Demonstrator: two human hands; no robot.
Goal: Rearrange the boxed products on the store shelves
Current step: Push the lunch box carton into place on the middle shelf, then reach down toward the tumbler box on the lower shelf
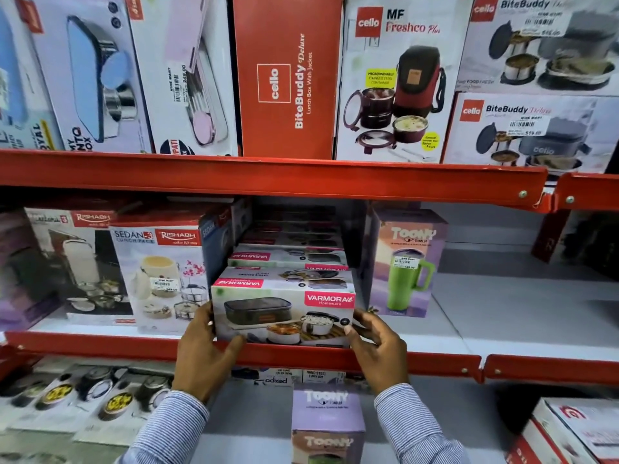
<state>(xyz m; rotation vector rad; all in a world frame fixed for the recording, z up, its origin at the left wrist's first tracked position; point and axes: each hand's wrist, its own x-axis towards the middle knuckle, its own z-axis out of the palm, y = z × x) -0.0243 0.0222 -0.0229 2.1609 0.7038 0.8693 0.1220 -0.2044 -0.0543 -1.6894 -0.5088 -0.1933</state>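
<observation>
A Varmora lunch box carton stands at the front of the middle shelf, with more Varmora boxes stacked behind it. My left hand grips its left edge, thumb under the front. My right hand holds its right edge. To its left stands a Rishabh Sedan box, to its right a purple Toony tumbler box.
The top shelf carries Cello boxes, among them a red BiteBuddy box and a Freshco box. Another Toony box sits on the lower shelf below my hands, beside steel lunch box cartons. Bare shelf surface lies right of the tumbler box.
</observation>
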